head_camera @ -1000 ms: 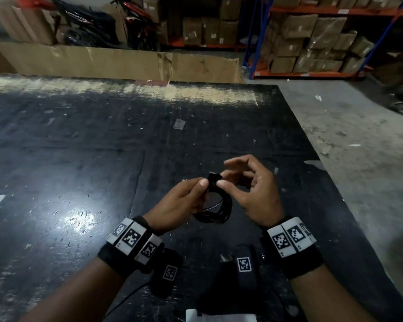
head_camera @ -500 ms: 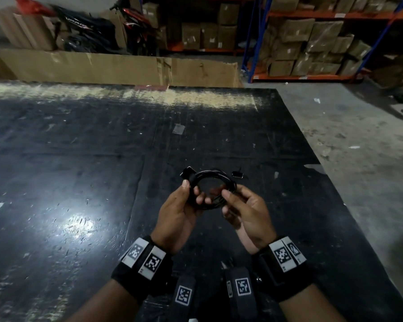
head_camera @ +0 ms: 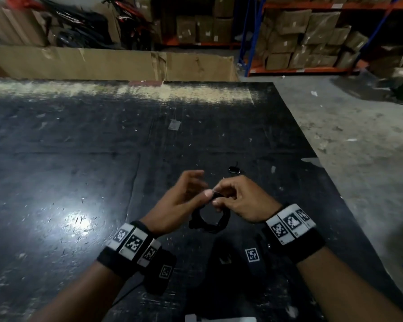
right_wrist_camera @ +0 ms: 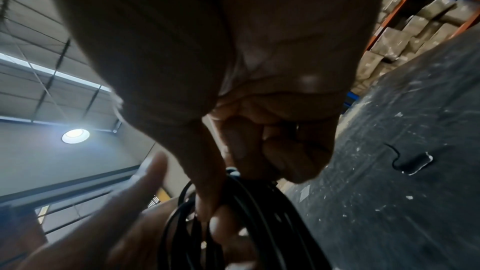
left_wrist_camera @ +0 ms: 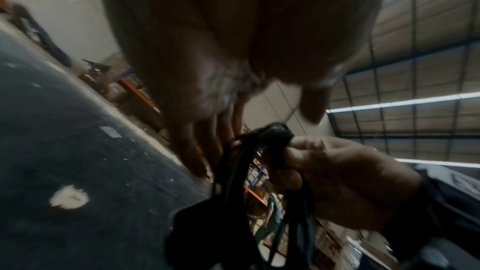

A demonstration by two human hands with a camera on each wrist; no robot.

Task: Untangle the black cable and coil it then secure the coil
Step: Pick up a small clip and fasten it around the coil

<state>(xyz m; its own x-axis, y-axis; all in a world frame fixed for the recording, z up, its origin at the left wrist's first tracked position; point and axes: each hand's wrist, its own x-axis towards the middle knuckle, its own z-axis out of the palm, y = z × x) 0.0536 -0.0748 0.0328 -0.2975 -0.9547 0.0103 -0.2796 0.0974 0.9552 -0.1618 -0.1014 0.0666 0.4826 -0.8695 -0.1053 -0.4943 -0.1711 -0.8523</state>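
text: none legible | wristbands (head_camera: 289,223): square coded markers only | boxes' (head_camera: 282,44) labels: too blurred

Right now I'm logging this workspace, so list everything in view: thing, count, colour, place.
Coiled cable: one, black, hanging in the air between both hands.
Small oblong connector-like piece: one, black, lying on the mat beyond the hands.
Scuffed floor mat: one, black, under everything.
Flattened cardboard sheet: one, brown, along the mat's far edge.
Cardboard boxes: many, brown, on orange-and-blue racks behind.
Motorbikes: apparently two, dark and red, far left.
Left hand: fingers spread, beside the coil.
Right hand: pinching the coil's top.
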